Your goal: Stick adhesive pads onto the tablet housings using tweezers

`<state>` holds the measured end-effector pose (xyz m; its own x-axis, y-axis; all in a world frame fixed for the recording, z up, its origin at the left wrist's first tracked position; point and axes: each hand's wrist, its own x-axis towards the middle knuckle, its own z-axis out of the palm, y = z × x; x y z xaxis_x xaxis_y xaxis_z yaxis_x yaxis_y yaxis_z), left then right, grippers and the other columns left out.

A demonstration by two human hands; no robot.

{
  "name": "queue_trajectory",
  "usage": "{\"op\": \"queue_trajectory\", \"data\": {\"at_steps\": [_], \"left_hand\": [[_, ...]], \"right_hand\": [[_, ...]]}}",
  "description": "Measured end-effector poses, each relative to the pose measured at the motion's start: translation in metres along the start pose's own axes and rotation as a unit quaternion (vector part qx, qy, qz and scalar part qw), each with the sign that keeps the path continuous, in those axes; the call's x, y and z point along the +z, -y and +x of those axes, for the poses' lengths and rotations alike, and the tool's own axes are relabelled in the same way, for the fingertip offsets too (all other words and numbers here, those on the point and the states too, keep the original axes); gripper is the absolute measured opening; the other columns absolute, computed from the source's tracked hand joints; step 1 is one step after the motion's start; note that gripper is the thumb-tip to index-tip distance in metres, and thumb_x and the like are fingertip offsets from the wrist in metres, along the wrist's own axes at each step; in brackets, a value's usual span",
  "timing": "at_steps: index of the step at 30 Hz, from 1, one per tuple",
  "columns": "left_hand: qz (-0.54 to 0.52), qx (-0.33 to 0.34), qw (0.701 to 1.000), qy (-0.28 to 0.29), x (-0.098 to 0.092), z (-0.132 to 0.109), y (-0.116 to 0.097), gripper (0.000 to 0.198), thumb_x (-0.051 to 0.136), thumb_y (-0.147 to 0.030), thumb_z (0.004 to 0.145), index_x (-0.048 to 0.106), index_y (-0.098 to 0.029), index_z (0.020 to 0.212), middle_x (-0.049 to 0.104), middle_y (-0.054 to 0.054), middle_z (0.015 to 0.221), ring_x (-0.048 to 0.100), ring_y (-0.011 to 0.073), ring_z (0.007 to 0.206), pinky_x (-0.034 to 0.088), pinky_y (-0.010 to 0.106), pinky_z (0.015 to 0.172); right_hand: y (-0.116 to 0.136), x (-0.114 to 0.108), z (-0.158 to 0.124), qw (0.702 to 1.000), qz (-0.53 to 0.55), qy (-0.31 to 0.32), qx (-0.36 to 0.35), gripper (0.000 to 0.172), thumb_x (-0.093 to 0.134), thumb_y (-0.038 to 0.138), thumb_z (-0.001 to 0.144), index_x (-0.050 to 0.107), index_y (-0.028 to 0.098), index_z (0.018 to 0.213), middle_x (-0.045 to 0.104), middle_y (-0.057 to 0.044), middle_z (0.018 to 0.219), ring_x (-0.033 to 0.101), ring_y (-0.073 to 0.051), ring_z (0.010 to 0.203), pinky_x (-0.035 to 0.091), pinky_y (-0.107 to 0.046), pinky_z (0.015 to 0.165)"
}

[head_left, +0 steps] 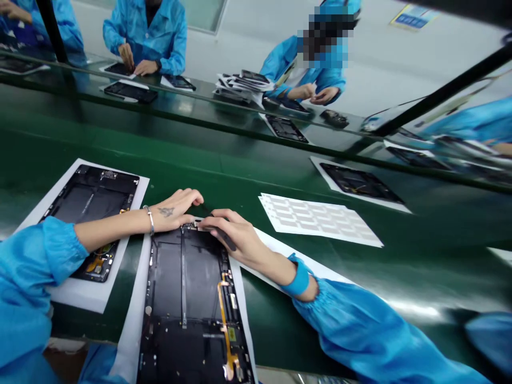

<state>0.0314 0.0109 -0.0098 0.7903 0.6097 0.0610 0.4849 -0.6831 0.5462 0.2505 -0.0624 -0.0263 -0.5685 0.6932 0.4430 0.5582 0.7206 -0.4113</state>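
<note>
An opened tablet housing (pixel 204 298), black with an orange flex cable down its right side, lies on white paper in front of me. My left hand (pixel 174 210) rests at its top edge, fingers curled together and thumb low near a small circuit board (pixel 190 226). A thin dark piece shows by its fingertips; I cannot make out what it is. Dark tweezers (pixel 227 239) are in my right hand (pixel 236 234), pointing at that same board. Their tips are hidden by the fingers.
Another opened tablet housing (pixel 86 197) lies on paper at left, under my left forearm. A white sticker sheet (pixel 320 218) and another housing (pixel 360 184) lie to the right on the green bench. A raised shelf edge (pixel 192 122) runs behind; co-workers in blue sit beyond.
</note>
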Motion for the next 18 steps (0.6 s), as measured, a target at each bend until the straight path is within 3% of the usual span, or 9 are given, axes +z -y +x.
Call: {"op": "queue_trajectory", "data": {"at_steps": [4, 7, 10, 13, 16, 18], "left_hand": [[0.151, -0.084, 0.983, 0.053, -0.013, -0.007, -0.012, 0.007, 0.05, -0.024, 0.098, 0.049, -0.018, 0.101, 0.058, 0.01, 0.104, 0.057, 0.0267, 0.096, 0.046, 0.039, 0.086], [0.175, -0.07, 0.977, 0.095, -0.025, -0.007, -0.01, 0.015, 0.046, -0.025, 0.098, 0.047, -0.02, 0.084, 0.056, 0.006, 0.089, 0.055, 0.024, 0.086, 0.044, 0.036, 0.081], [0.123, -0.041, 0.988, 0.085, -0.037, -0.004, -0.008, 0.019, 0.041, -0.026, 0.097, 0.043, -0.02, 0.079, 0.054, 0.002, 0.083, 0.053, 0.0191, 0.079, 0.04, 0.029, 0.074], [0.04, -0.025, 0.994, 0.098, -0.053, 0.0, -0.011, 0.022, 0.036, -0.036, 0.099, 0.041, -0.021, 0.083, 0.047, -0.005, 0.063, 0.046, 0.0142, 0.06, 0.034, 0.024, 0.063], [0.022, -0.022, 0.998, 0.048, -0.084, 0.008, -0.006, 0.031, 0.039, -0.05, 0.097, 0.051, -0.021, 0.097, 0.054, -0.006, 0.061, 0.048, 0.0143, 0.059, 0.035, 0.022, 0.061], [0.063, -0.046, 0.996, -0.048, -0.113, 0.015, 0.012, 0.039, 0.043, -0.054, 0.094, 0.058, -0.02, 0.106, 0.063, -0.003, 0.073, 0.054, 0.0159, 0.066, 0.038, 0.022, 0.063]], "right_hand": [[0.007, -0.026, -0.001, 0.977, 0.155, -0.1, 0.103, 0.023, 0.042, 0.039, 0.105, 0.057, 0.025, 0.115, 0.078, -0.006, 0.096, 0.071, -0.023, 0.1, 0.054, -0.041, 0.09], [-0.004, -0.065, -0.003, 0.945, 0.172, -0.228, 0.16, 0.027, 0.049, 0.05, 0.101, 0.059, 0.026, 0.106, 0.079, -0.005, 0.089, 0.074, -0.023, 0.091, 0.056, -0.043, 0.089], [-0.042, -0.115, -0.003, 0.905, 0.159, -0.344, 0.194, 0.033, 0.058, 0.058, 0.093, 0.06, 0.026, 0.099, 0.079, -0.005, 0.086, 0.075, -0.024, 0.088, 0.06, -0.041, 0.083], [-0.103, -0.162, -0.005, 0.88, 0.103, -0.416, 0.204, 0.034, 0.057, 0.059, 0.093, 0.06, 0.026, 0.1, 0.077, -0.004, 0.084, 0.075, -0.023, 0.089, 0.06, -0.038, 0.08], [-0.167, -0.195, -0.01, 0.859, -0.031, -0.401, 0.318, 0.031, 0.045, 0.045, 0.101, 0.056, 0.02, 0.115, 0.076, -0.011, 0.095, 0.074, -0.023, 0.091, 0.057, -0.037, 0.08], [-0.202, -0.205, -0.015, 0.834, -0.179, -0.282, 0.439, 0.032, 0.041, 0.033, 0.102, 0.053, 0.015, 0.125, 0.074, -0.015, 0.109, 0.07, -0.024, 0.102, 0.054, -0.036, 0.086]]}}
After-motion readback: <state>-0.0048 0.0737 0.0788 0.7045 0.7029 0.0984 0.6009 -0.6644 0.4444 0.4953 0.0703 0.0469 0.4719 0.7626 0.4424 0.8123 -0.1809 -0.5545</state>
